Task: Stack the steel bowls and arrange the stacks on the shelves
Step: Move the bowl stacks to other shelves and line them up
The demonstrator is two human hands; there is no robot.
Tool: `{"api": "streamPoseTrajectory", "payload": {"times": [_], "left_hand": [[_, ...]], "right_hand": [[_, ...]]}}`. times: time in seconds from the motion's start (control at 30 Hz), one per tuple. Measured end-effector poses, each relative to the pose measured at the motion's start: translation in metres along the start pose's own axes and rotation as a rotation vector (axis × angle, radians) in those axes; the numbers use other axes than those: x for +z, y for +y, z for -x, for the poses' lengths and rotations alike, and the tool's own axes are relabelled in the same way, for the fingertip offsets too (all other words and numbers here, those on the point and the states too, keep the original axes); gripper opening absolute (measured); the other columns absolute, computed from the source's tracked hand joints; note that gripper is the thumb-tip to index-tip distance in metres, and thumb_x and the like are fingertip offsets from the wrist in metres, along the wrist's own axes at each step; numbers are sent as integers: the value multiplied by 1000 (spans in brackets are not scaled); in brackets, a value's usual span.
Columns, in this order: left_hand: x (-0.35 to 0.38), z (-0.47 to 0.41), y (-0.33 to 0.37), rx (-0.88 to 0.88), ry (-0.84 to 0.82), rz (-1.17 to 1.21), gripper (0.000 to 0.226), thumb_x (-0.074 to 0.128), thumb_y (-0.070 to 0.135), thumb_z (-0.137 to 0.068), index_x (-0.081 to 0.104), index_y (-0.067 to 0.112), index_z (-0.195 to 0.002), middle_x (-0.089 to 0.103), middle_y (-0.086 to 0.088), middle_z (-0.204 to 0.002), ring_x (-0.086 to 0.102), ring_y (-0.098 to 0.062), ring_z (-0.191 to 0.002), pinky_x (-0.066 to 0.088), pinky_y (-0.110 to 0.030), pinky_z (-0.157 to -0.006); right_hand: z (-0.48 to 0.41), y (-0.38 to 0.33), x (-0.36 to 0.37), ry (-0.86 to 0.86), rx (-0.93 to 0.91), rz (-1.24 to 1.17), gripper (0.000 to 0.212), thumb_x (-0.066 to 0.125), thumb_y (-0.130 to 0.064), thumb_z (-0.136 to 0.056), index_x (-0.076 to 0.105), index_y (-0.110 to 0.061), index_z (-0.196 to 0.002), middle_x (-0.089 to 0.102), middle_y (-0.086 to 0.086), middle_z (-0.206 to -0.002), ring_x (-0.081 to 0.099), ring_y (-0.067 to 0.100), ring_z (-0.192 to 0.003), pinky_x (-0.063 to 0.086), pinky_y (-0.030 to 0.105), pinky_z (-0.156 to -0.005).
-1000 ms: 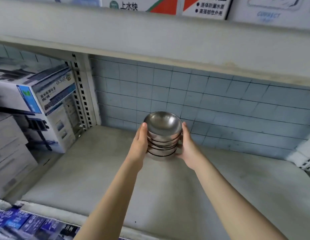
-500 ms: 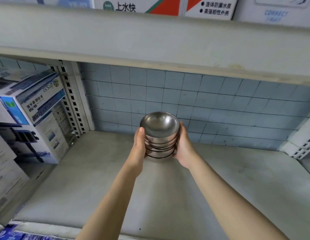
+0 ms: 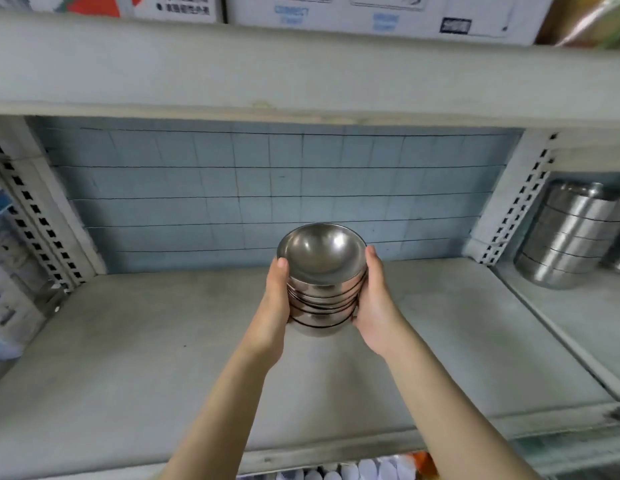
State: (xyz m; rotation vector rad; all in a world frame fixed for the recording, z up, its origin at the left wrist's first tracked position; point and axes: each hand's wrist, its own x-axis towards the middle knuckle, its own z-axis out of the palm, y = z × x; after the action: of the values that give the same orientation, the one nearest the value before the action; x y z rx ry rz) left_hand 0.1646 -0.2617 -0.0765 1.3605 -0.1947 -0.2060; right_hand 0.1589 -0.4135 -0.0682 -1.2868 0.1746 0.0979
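Note:
A stack of several steel bowls point(image 3: 321, 271) hangs over the middle of the grey shelf point(image 3: 145, 358), its open side facing up and toward me. My left hand point(image 3: 274, 306) grips the stack's left side and my right hand point(image 3: 376, 303) grips its right side. The fingers on the far side of the stack are hidden. I cannot tell whether the bottom bowl touches the shelf.
A blue tiled wall point(image 3: 267, 188) backs the bay. Perforated uprights point(image 3: 519, 199) bound it on both sides. A tall stack of steel containers point(image 3: 571, 237) stands in the right bay. Boxes point(image 3: 10, 258) sit in the left bay, and cartons point(image 3: 370, 12) on the shelf above.
The view has swung to the right: the boxes on the left have slid out and the steel containers on the right have come in. Both hands still hold the stack over the shelf.

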Motion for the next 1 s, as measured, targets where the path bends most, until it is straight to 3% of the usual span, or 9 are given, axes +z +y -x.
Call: {"api": "streamPoseTrajectory", "payload": {"times": [0.13, 0.2, 0.33, 0.4, 0.47, 0.6, 0.77, 0.9, 1.0], "left_hand": [[81, 6, -12, -12, -102, -37, 60, 30, 73, -91, 49, 41, -139, 57, 20, -137, 47, 5, -129, 32, -41, -116], [131, 14, -21, -16, -175, -51, 55, 30, 70, -93, 51, 43, -135, 60, 24, -131, 50, 8, -125, 35, -36, -112], [238, 34, -42, -50, -325, -43, 50, 28, 70, -87, 50, 49, -127, 62, 38, -113, 52, 22, -109, 35, -25, -103], [291, 46, -55, -79, -400, -35, 60, 28, 73, -87, 45, 46, -137, 58, 33, -121, 49, 18, -114, 34, -27, -107], [342, 56, -67, -99, -472, -32, 70, 28, 77, -86, 40, 41, -145, 54, 26, -131, 47, 13, -120, 34, -29, -109], [428, 68, -88, -101, -551, -38, 81, 34, 88, -77, 43, 42, -143, 54, 17, -140, 47, 0, -131, 37, -32, -109], [505, 51, -105, -140, -559, -34, 94, 38, 97, -64, 44, 44, -141, 55, 14, -140, 48, -6, -131, 36, -43, -113], [559, 20, -116, -116, -593, -15, 85, 36, 91, -73, 45, 41, -142, 56, 17, -137, 50, 1, -127, 39, -36, -110], [600, -8, -126, -118, -622, -13, 76, 34, 86, -77, 48, 43, -138, 59, 22, -132, 52, 7, -120, 41, -30, -101]], "right_hand": [[47, -19, -76, 109, -33, -37, 68, 30, -78, -89, 62, -36, -130, 71, -9, -125, 59, 11, -125, 38, 42, -114], [76, -28, -119, 188, -45, -42, 64, 30, -77, -88, 63, -39, -127, 71, -10, -125, 58, 11, -124, 41, 40, -109], [140, -45, -211, 368, -70, -55, 74, 32, -82, -81, 56, -39, -137, 65, -9, -134, 54, 12, -128, 42, 37, -104], [172, -52, -261, 419, -68, -61, 74, 28, -81, -86, 56, -36, -138, 64, -5, -136, 53, 14, -129, 39, 43, -111], [203, -60, -309, 458, -63, -69, 72, 24, -78, -90, 58, -33, -136, 66, -2, -132, 57, 16, -123, 44, 45, -106], [243, -72, -389, 531, -73, -103, 75, 24, -80, -89, 59, -33, -136, 70, -3, -127, 60, 16, -122, 44, 50, -107], [255, -89, -458, 519, -106, -113, 65, 21, -76, -93, 64, -38, -123, 71, -8, -124, 61, 8, -119, 43, 45, -109], [239, -107, -515, 564, -141, -153, 60, 26, -74, -94, 62, -36, -125, 69, -7, -127, 59, 12, -123, 41, 45, -112], [226, -122, -556, 609, -138, -138, 63, 28, -78, -90, 61, -38, -126, 70, -9, -123, 59, 12, -120, 47, 41, -103]]}}
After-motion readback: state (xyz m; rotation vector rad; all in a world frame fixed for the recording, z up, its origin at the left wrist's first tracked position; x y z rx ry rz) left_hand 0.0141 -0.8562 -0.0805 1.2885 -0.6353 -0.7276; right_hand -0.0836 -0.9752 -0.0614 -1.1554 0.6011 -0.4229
